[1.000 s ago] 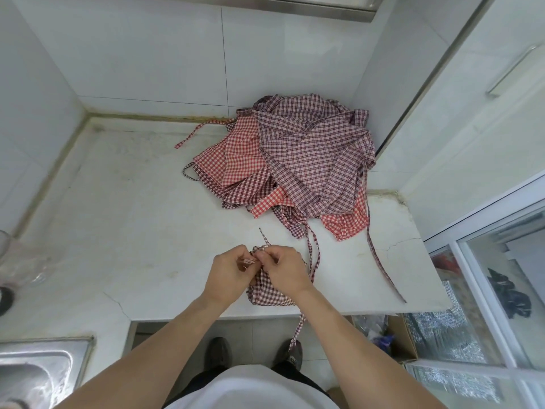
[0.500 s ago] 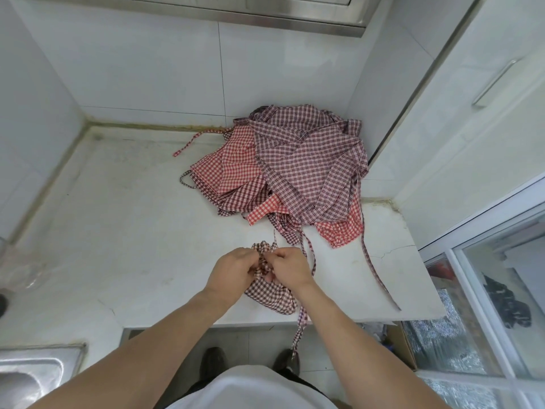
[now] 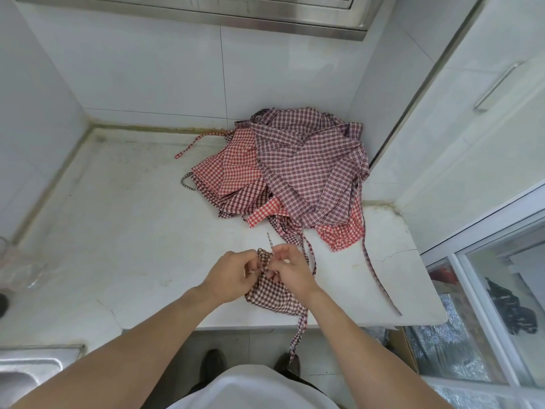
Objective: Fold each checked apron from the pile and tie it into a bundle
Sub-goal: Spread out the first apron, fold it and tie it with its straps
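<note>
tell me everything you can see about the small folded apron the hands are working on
The folded apron is a small wad of dark-red-and-white checked cloth, lying at the front edge of the white counter. The left hand and right hand pinch its thin ties above it. One strap hangs over the edge.
</note>
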`<state>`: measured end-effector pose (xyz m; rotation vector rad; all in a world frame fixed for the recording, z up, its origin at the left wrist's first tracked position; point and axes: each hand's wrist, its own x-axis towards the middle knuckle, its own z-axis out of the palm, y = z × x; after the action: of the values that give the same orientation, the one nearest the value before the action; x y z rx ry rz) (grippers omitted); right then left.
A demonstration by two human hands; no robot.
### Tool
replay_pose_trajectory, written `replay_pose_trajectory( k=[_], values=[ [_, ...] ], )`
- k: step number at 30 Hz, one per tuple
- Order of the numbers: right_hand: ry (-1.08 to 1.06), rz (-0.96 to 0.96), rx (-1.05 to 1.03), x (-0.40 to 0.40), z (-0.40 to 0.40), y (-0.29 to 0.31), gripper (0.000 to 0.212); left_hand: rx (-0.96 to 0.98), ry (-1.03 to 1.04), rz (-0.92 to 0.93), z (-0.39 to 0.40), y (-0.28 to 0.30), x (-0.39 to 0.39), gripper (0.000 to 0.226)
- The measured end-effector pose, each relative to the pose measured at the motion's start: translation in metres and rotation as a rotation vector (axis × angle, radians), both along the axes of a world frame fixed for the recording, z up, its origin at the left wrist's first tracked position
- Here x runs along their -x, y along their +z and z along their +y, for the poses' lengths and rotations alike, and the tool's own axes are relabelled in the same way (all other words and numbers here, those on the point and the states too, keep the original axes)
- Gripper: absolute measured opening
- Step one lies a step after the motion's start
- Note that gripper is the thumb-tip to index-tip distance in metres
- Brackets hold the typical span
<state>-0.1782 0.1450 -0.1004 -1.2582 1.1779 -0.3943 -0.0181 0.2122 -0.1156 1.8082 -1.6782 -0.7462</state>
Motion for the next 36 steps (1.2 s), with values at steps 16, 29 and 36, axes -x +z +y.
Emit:
replay_pose_trajectory(
  k=[16,29,36],
  values=[
    [0.173,0.279,0.673,0.013,0.015,-0.024,0.031,-0.405,0.284,0.727,-0.01,0.007,0.002,0.02],
    [0.384,0.52,0.638,0.017,0.007,-0.032,0.02,-0.3,0.587,0.537,-0.004,-0.016,0.001,0.023],
    [0.45,0.757,0.445,0.028,-0.009,-0.032,0.018,-0.374,0.799,0.663,0.01,-0.045,-0.006,0.027]
  ],
)
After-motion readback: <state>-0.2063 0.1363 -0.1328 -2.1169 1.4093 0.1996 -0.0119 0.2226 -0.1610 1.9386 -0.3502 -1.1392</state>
